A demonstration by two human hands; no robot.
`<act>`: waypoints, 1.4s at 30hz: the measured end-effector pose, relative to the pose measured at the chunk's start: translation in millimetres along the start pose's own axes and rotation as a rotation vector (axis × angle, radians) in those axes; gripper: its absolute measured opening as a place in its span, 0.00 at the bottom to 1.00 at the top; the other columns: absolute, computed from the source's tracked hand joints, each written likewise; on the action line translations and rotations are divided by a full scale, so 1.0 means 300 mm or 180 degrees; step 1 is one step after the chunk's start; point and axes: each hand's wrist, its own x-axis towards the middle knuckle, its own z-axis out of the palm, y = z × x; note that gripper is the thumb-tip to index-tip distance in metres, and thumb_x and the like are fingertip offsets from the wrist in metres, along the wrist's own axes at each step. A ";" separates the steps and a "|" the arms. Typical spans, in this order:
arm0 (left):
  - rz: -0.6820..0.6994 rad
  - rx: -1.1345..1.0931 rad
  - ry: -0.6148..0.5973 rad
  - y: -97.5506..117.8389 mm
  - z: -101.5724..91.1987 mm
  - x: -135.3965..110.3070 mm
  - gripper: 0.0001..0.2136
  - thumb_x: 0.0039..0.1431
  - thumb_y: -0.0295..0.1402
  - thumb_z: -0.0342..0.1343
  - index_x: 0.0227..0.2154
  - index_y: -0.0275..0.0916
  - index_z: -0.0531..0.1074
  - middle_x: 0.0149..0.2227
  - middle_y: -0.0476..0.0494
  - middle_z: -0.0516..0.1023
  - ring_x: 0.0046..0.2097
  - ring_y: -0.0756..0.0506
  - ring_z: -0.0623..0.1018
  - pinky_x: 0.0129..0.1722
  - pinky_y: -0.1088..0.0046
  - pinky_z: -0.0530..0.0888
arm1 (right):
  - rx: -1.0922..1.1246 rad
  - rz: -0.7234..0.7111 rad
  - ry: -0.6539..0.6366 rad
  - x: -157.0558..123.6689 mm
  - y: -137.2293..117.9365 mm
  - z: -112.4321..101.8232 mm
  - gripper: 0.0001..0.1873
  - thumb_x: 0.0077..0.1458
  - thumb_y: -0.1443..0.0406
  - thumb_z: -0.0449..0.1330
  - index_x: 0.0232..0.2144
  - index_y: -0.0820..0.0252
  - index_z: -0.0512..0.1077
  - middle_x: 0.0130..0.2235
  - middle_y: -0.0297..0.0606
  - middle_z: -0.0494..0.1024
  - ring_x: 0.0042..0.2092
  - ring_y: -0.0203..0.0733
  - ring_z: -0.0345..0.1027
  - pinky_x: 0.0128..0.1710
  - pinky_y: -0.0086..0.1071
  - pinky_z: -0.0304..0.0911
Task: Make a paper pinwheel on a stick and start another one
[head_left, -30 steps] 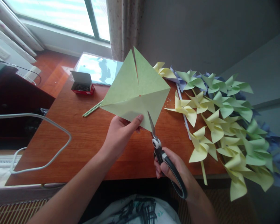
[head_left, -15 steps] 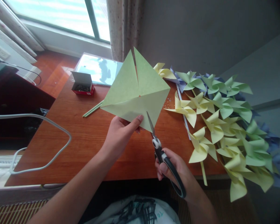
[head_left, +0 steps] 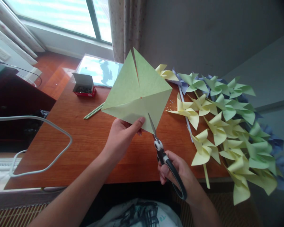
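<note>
A square sheet of light green paper [head_left: 123, 85] is held up over the table, one corner towards me. It has a slit from its far corner towards the middle, a crease across it and a small hole at the centre. My left hand [head_left: 124, 134] pinches its near edge, thumb on top. In my right hand [head_left: 177, 170] is a pair of scissors [head_left: 159, 145] with black and white handles. The blades meet the paper at its near corner, one blade lying over the top face; the other is mostly hidden below.
Several yellow pinwheels [head_left: 203, 148], green pinwheels [head_left: 261, 154] and purple ones lie on the right of the wooden table [head_left: 85, 151]. An open red box [head_left: 84, 90], green sticks [head_left: 93, 111] and a shiny clear-covered sheet [head_left: 99, 71] are at the back left. A white cable [head_left: 68, 135] loops at left.
The paper's far corner has shifted slightly left. The scissors and both hands keep nearly the same place and hold.
</note>
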 end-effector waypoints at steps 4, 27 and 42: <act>-0.0033 0.0009 0.0043 0.000 0.001 -0.001 0.11 0.54 0.37 0.69 0.25 0.35 0.77 0.24 0.47 0.78 0.26 0.50 0.75 0.27 0.76 0.70 | -0.0004 0.0034 0.0015 -0.002 -0.004 0.001 0.26 0.54 0.45 0.67 0.34 0.60 0.67 0.27 0.28 0.68 0.25 0.32 0.64 0.26 0.27 0.57; 0.0004 -0.0031 0.0028 0.005 0.003 -0.003 0.11 0.54 0.38 0.68 0.25 0.35 0.77 0.25 0.46 0.79 0.27 0.50 0.75 0.27 0.76 0.70 | -0.0046 0.0172 0.0131 0.000 -0.006 0.006 0.25 0.53 0.46 0.69 0.32 0.59 0.66 0.25 0.26 0.68 0.23 0.30 0.64 0.24 0.25 0.57; -0.0080 0.0034 -0.0008 0.012 0.004 -0.009 0.12 0.55 0.38 0.67 0.23 0.36 0.77 0.22 0.47 0.77 0.25 0.50 0.73 0.26 0.76 0.69 | 0.0325 0.0006 -0.0116 0.003 0.014 0.012 0.28 0.49 0.44 0.70 0.33 0.60 0.66 0.24 0.27 0.67 0.22 0.31 0.65 0.23 0.25 0.60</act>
